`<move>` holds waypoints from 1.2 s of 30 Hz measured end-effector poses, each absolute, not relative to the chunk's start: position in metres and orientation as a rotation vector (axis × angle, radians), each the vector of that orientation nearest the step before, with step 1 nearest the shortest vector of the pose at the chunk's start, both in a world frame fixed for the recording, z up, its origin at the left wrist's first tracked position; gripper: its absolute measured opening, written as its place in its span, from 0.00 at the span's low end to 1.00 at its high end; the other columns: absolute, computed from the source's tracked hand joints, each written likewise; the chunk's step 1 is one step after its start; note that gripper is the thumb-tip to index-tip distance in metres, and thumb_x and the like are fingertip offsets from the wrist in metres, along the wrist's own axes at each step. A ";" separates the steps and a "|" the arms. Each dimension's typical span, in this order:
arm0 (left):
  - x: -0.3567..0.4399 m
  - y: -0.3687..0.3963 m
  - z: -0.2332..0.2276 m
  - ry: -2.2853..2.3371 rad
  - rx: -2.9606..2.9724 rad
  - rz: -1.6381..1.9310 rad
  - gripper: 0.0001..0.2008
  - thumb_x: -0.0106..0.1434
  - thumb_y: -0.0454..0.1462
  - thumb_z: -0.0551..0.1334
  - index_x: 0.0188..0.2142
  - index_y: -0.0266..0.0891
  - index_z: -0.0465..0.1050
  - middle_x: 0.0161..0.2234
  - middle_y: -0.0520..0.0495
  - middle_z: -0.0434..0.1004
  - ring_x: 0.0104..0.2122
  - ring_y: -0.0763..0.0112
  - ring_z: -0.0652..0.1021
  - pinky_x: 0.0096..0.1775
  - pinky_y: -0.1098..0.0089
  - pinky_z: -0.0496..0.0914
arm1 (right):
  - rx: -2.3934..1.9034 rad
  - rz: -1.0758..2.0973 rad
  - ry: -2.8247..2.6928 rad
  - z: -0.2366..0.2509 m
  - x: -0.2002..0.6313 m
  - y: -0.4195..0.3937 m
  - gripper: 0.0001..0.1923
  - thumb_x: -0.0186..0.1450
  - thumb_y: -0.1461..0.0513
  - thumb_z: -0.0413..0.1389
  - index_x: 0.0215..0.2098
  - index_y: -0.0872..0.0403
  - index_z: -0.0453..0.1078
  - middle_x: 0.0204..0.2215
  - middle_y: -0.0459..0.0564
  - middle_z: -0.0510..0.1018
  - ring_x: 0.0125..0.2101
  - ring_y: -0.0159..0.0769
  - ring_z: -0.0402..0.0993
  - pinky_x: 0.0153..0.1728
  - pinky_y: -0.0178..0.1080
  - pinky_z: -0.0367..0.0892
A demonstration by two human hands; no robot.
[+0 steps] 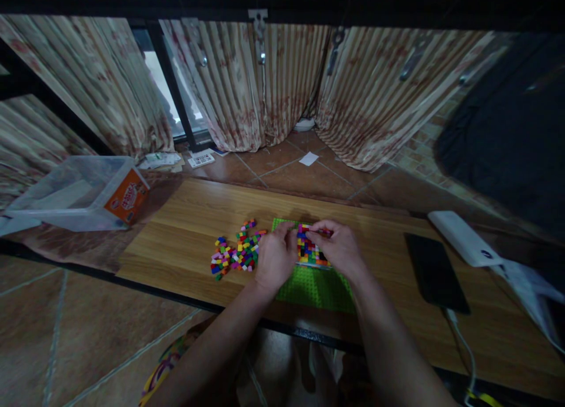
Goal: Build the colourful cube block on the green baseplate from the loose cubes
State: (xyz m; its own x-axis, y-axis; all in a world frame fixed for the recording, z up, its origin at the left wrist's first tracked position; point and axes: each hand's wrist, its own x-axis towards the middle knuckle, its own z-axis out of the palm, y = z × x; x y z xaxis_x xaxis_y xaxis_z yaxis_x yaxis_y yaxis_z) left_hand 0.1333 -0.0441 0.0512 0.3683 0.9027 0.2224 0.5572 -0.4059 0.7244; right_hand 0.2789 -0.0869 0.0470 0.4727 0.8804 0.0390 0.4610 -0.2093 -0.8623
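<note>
Head camera: a low wooden desk (185, 236) stands on a tiled floor in front of striped curtains. Near the middle of the desk, toward its near edge, lies a green baseplate (315, 286), and on its far half sits a patch of small coloured bricks (309, 251) already pressed on.

Both hands meet over that patch. The left hand (276, 257) rests on the baseplate's left edge, fingers curled toward the bricks; whether it pinches a brick cannot be told. The right hand (338, 248) lies across the patch's right side, its fingertips closed at the far edge on what looks like a small dark red brick (325, 232), though the piece is too small to be sure of.

A loose pile of bricks (236, 254) lies just left of the baseplate, beside the left hand, so that hand is the nearer one to it; the pile stretches roughly left to right.

At the desk's right end lie a black phone (435, 271) with a cable and a white power bank (463, 236). Off the far left corner stands a clear plastic box (79, 192) with an orange label.
</note>
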 end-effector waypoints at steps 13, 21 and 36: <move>0.144 -0.035 0.040 1.273 1.754 0.955 0.08 0.59 0.34 0.65 0.39 0.36 0.78 0.35 0.44 0.83 0.34 0.68 0.82 0.39 0.69 0.76 | -1.819 0.628 -1.091 0.047 0.280 -0.086 0.10 0.53 0.55 0.60 0.28 0.52 0.76 0.25 0.46 0.79 0.26 0.35 0.72 0.31 0.38 0.64; 0.146 -0.035 0.045 1.316 1.780 0.934 0.06 0.58 0.33 0.65 0.37 0.37 0.78 0.33 0.45 0.83 0.33 0.68 0.82 0.38 0.69 0.75 | -1.821 0.630 -1.081 0.046 0.279 -0.086 0.10 0.52 0.54 0.60 0.28 0.52 0.76 0.26 0.47 0.79 0.26 0.36 0.72 0.29 0.38 0.63; 0.111 -0.006 0.051 1.243 1.859 0.870 0.10 0.61 0.29 0.58 0.39 0.37 0.78 0.37 0.46 0.83 0.38 0.70 0.81 0.43 0.71 0.74 | -1.824 0.604 -1.157 0.047 0.286 -0.095 0.17 0.57 0.49 0.59 0.32 0.53 0.77 0.25 0.48 0.80 0.25 0.36 0.72 0.28 0.37 0.65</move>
